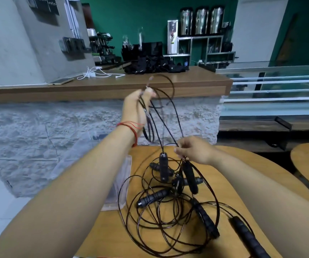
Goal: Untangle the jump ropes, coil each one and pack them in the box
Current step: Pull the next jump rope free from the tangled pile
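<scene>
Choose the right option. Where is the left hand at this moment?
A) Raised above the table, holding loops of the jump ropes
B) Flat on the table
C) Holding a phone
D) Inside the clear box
A: the left hand is lifted well above the table with its fingers curled round several loops of the jump ropes.

Glossy ropes (168, 220), matt wood table (224, 183).

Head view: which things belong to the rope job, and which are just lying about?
Job: ropes, gripped by left hand, pinched by right hand; box; table.
Lying about: phone, white cables, black bags, urns.
</scene>
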